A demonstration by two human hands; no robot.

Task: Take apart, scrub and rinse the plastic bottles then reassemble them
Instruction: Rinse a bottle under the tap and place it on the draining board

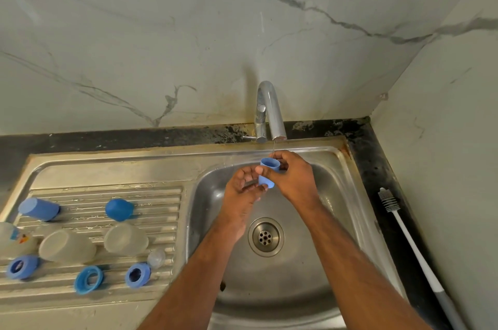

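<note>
My right hand [293, 178] grips a small blue bottle cap [268, 171], open end up, under a thin stream from the chrome tap [269, 111]. My left hand [242, 186] is cupped open just below and left of the cap, its fingertips touching the cap's lower end. Both hands are over the steel sink basin [318, 270]. On the drainboard [107, 176] lie two more blue caps [39, 209] [119, 209], three clear bottle bodies [67, 245] [126, 239] [14, 242], three blue screw rings [23, 266] [89, 279] [138, 275] and a clear teat [156, 258].
A long white-handled bottle brush [412, 243] lies on the dark counter strip right of the sink, against the side wall. The drain [266, 237] sits in the basin's middle. Marble-patterned walls close off the back and right.
</note>
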